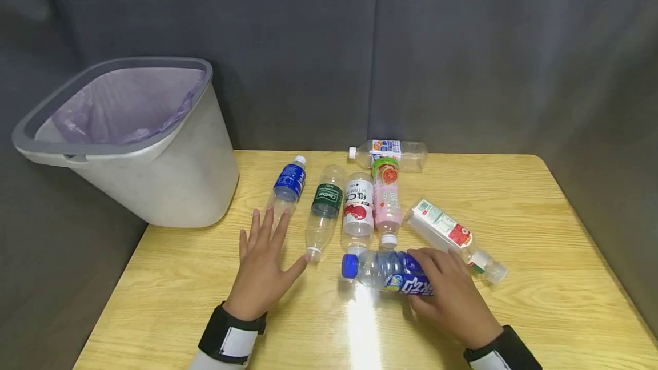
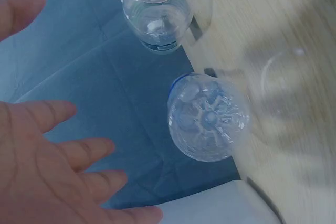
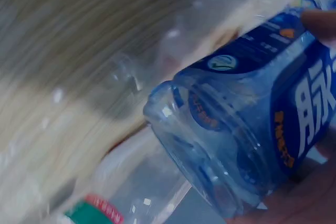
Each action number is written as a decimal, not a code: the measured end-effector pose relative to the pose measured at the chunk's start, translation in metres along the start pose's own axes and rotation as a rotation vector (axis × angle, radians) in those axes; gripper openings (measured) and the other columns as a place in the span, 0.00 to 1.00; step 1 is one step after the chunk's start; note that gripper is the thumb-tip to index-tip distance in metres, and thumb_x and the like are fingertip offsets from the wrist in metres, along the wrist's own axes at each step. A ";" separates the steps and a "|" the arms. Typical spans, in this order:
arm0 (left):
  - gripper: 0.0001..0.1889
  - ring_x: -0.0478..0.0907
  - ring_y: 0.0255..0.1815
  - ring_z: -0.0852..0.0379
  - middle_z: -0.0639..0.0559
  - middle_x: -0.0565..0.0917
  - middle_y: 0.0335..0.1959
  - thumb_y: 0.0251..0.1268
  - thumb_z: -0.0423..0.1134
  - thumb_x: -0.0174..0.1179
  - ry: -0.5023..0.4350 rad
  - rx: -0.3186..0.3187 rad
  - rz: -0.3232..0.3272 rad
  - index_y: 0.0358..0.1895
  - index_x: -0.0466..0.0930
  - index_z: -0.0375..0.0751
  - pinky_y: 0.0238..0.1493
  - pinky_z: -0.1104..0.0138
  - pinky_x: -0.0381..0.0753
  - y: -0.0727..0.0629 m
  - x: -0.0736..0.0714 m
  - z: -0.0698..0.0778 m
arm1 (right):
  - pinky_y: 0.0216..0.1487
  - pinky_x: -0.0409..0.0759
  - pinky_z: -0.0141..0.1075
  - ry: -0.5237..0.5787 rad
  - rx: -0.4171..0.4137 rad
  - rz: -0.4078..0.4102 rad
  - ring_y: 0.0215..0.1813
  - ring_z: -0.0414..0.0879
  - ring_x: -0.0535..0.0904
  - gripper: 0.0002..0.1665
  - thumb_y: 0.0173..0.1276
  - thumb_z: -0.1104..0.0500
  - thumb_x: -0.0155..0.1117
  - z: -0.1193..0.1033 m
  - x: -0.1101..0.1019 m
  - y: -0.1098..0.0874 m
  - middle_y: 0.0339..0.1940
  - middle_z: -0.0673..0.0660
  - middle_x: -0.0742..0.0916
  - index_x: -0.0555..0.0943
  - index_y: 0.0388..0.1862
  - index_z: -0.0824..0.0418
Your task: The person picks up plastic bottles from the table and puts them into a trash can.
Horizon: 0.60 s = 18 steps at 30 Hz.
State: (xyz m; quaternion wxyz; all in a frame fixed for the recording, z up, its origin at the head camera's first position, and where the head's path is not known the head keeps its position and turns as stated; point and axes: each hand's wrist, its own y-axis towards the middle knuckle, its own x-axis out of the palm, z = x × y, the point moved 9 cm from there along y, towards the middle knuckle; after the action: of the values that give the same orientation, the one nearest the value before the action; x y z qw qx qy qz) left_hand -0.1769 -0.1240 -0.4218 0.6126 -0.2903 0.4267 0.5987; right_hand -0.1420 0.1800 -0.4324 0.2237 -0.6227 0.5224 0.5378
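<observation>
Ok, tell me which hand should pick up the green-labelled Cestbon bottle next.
Left, I'd say: the left hand is empty, fingers spread, close to the neck of the green-labelled Cestbon bottle, while the right hand grips the blue-capped bottle.

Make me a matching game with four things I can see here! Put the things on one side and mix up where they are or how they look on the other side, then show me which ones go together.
Things:
1. Bin
2. Blue-capped bottle
3. Pink-labelled bottle
4. Left hand

Matches:
A. In the grip of the right hand
B. Fingers spread apart
C. Lined with a pale purple bag
D. Has a white cap

Right pairs:
1-C
2-A
3-D
4-B
</observation>
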 end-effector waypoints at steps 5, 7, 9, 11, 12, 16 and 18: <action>0.46 0.35 0.85 0.36 0.42 0.49 0.84 0.65 0.56 0.67 -0.069 0.030 0.002 0.82 0.52 0.54 0.77 0.30 0.35 -0.001 -0.002 0.014 | 0.62 0.77 0.57 0.233 0.097 0.042 0.61 0.54 0.76 0.48 0.54 0.54 0.81 -0.004 -0.008 0.006 0.60 0.59 0.80 0.68 0.71 0.58; 0.44 0.38 0.85 0.38 0.44 0.52 0.84 0.66 0.54 0.66 -0.136 0.072 0.005 0.82 0.54 0.54 0.78 0.32 0.38 -0.004 -0.002 0.027 | 0.62 0.78 0.59 0.364 0.167 0.043 0.62 0.55 0.77 0.47 0.58 0.54 0.79 -0.008 -0.005 0.008 0.62 0.59 0.79 0.66 0.73 0.58; 0.42 0.41 0.86 0.41 0.48 0.55 0.83 0.68 0.55 0.64 -0.219 0.118 -0.016 0.81 0.54 0.56 0.80 0.36 0.44 -0.009 0.002 0.042 | 0.65 0.75 0.63 0.505 0.244 0.037 0.65 0.58 0.77 0.44 0.63 0.53 0.76 -0.013 0.001 0.007 0.64 0.60 0.79 0.65 0.74 0.58; 0.42 0.46 0.85 0.45 0.50 0.57 0.83 0.70 0.56 0.62 -0.320 0.163 -0.062 0.82 0.52 0.58 0.80 0.40 0.51 -0.015 0.008 0.058 | 0.68 0.71 0.65 0.658 0.300 0.033 0.69 0.62 0.76 0.42 0.67 0.53 0.72 -0.020 0.008 0.006 0.67 0.62 0.79 0.64 0.74 0.58; 0.42 0.49 0.85 0.46 0.52 0.58 0.82 0.70 0.57 0.62 -0.370 0.183 -0.095 0.82 0.51 0.60 0.79 0.41 0.56 -0.019 0.011 0.066 | 0.69 0.70 0.65 0.723 0.316 0.031 0.70 0.62 0.75 0.40 0.68 0.53 0.70 -0.025 0.012 0.005 0.69 0.62 0.78 0.64 0.75 0.58; 0.43 0.63 0.79 0.47 0.53 0.62 0.80 0.70 0.60 0.59 -0.523 0.229 -0.222 0.82 0.44 0.68 0.72 0.41 0.68 -0.031 0.027 0.092 | 0.73 0.73 0.46 0.928 0.269 0.013 0.73 0.54 0.73 0.39 0.71 0.62 0.65 -0.048 0.026 0.004 0.73 0.63 0.74 0.61 0.78 0.58; 0.44 0.69 0.74 0.48 0.53 0.64 0.78 0.70 0.60 0.60 -0.560 0.240 -0.250 0.82 0.42 0.68 0.69 0.42 0.73 -0.035 0.031 0.099 | 0.70 0.74 0.35 1.010 0.238 0.002 0.72 0.46 0.74 0.40 0.72 0.66 0.62 -0.058 0.032 0.001 0.74 0.65 0.73 0.59 0.79 0.59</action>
State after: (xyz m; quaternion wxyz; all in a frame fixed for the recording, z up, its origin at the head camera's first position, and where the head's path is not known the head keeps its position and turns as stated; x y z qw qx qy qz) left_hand -0.1278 -0.0274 -0.4085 0.8046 -0.0903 0.2705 0.5209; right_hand -0.1216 0.1181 -0.4426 0.0124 -0.7743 0.6235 0.1071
